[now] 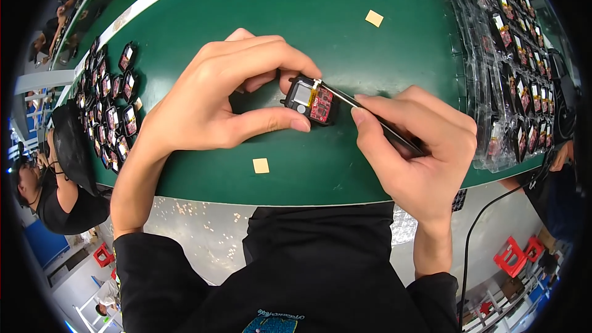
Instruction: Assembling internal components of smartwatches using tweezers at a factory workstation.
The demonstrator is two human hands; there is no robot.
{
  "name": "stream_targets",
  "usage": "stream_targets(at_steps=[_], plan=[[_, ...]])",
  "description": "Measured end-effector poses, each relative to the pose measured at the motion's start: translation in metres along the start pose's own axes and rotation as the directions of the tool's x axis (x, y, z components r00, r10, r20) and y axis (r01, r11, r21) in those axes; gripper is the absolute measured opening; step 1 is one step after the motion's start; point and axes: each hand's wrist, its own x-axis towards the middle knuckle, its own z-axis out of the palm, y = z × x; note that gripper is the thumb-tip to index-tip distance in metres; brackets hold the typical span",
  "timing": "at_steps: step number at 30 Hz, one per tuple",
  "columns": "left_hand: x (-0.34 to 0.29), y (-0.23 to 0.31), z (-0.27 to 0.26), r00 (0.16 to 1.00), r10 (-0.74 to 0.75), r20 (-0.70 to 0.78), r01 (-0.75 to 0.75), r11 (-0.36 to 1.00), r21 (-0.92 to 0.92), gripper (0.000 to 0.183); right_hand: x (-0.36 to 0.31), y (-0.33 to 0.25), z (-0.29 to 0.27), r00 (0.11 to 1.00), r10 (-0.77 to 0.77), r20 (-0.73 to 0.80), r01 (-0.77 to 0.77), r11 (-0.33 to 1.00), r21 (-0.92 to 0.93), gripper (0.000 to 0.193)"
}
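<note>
Between the thumb and fingers of my left hand [225, 95] is a small black device housing [308, 100], its inside facing up. A red circuit board, a grey rectangular part, a strip of yellow tape and a white piece at the upper edge show in it. My right hand [425, 142] is closed round dark tweezers [385, 126], held like a pen. Their tip reaches the upper edge of the housing, by the white piece. Whether the tip grips that piece I cannot tell. Both hands are over the green tabletop [320, 172].
Many similar open housings [111, 105] lie clustered at the left. Clear plastic trays [493, 86] with more of them line the right side. Pale yellow paper squares [261, 166] lie on the table. A black cable [468, 240] hangs at right; another person [61, 191] sits at left.
</note>
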Motion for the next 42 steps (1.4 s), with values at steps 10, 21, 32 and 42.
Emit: stream_targets(at_steps=[10, 21, 32, 42], plan=[[0.0, -0.006, -0.002, 0.999, 0.044, 0.012, -0.043, 0.999, -0.004, 0.058, -0.001, 0.001, 0.008, 0.994, -0.105, -0.005, 0.104, 0.991, -0.085, 0.022], [0.003, -0.012, -0.01, 0.994, 0.036, 0.106, -0.026, 0.995, -0.098, 0.058, 0.001, 0.001, -0.001, 0.994, 0.013, 0.109, -0.018, 0.999, 0.043, 0.015], [0.003, -0.012, -0.01, 0.993, 0.037, 0.113, -0.027, 0.996, -0.086, 0.056, 0.001, 0.002, 0.001, 0.994, -0.007, 0.107, 0.003, 0.999, 0.039, 0.015], [0.007, -0.012, -0.009, 0.99, 0.078, 0.115, -0.065, 0.992, -0.106, 0.05, 0.002, 0.003, 0.0, 0.993, -0.019, 0.118, 0.014, 0.999, 0.036, 0.015]])
